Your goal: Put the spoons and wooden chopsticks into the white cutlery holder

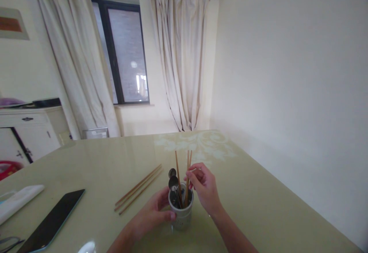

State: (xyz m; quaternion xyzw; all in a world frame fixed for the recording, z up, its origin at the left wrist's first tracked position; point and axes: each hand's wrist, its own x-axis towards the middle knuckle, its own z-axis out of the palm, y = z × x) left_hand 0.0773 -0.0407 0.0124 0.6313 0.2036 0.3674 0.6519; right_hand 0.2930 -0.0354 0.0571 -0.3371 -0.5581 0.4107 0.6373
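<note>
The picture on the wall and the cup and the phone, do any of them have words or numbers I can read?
No text can be read anywhere.
Picture on the wall: a reddish band, too blurred to show any words.
Cup, held by the left hand: faint specks, no letters visible.
Phone: screen dark, nothing showing.
Chopsticks on the table: plain wood.

Left hand (153, 214) gripping cup (181, 212) on counter (258, 199), right hand (202, 186) pinching upright chopsticks (188, 176) in cup w/ spoons (173, 180), loose chopsticks (138, 193) just left, phone (51, 220) further left.

White cup (181, 215), brown chopsticks (138, 193), pale green table (258, 203), black phone (51, 220).
</note>
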